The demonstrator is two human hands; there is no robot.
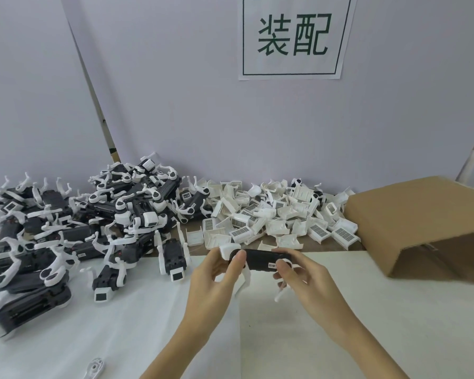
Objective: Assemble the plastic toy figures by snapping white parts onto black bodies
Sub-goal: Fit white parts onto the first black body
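Note:
A black toy body (260,259) with white legs hanging below it is held sideways above the white table sheet (148,318), in the middle of the view. My left hand (216,274) grips its left end, thumb on a white part (229,251) seated there. My right hand (298,272) grips the right end, fingers curled round it. A white leg (245,280) juts down between my hands.
A large heap of assembled black-and-white figures (74,222) fills the left. A pile of loose white parts (279,214) lies behind my hands against the wall. A cardboard box (422,217) stands at the right. One loose white piece (95,369) lies near the front edge.

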